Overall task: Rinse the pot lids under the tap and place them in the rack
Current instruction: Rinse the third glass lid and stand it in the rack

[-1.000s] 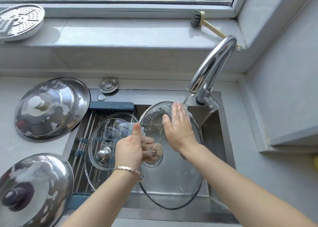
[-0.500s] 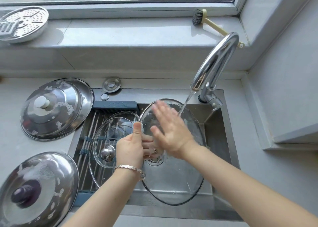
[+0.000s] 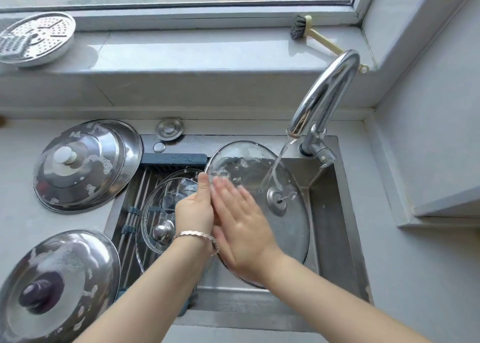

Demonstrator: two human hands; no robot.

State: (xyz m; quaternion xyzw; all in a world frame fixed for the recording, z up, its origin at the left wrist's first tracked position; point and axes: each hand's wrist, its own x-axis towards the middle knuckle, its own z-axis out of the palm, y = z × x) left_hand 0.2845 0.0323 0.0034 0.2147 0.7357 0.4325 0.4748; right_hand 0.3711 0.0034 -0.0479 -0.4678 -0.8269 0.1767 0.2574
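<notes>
Left of the sink [image 3: 345,228], two steel lids are lying on the counter: a soapy lid with a dark knob [image 3: 55,288] is sitting at the near corner, its rim just beside the sink's left edge, and a stacked pair of steel lids with a white knob [image 3: 85,163] is resting farther back, its rim overhanging that same edge.

Over the sink's left half, a drying rack [image 3: 135,212] is spanning the basin, and a small glass lid [image 3: 158,220] is lying on its bars, knob up. Bare bars are showing only in a narrow strip along the rack's left side.

At the sink's centre, the left hand [image 3: 194,212], wearing a bracelet, is gripping the left rim of the large glass lid [image 3: 288,228], thumb pointing up along the edge. That lid is being held tilted over the open right half of the basin, underside facing the camera. The right hand [image 3: 241,228] is lying flat and open against the glass, fingers spread, holding nothing.

Above the sink's right rear corner, the tap [image 3: 324,93] is running, and its stream is striking the lid near the centre fitting. Open basin is remaining between the lid's right rim and the sink's right wall.
</notes>
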